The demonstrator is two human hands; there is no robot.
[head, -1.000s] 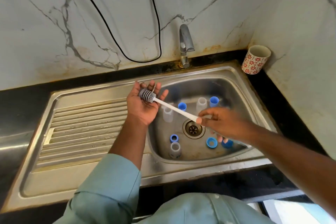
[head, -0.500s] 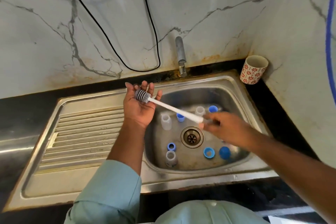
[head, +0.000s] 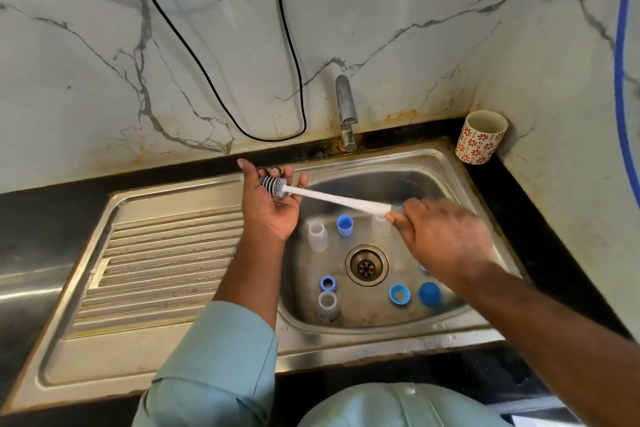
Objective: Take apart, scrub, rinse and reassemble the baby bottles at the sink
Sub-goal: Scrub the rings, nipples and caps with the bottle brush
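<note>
At centre frame I see my left hand spread palm-up over the sink's left rim, the grey head of the bottle brush resting in it. My right hand, right of centre, is closed around the white handle's end. Below, in the basin, clear bottles stand near the drain among blue caps and a blue ring.

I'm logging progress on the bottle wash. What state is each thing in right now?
Tap: off, no water.
Bottles: open, standing in the sink.
Blue caps: off, loose.
Brush: head in left hand, handle gripped by right hand.
Cup: upright on counter.
</note>
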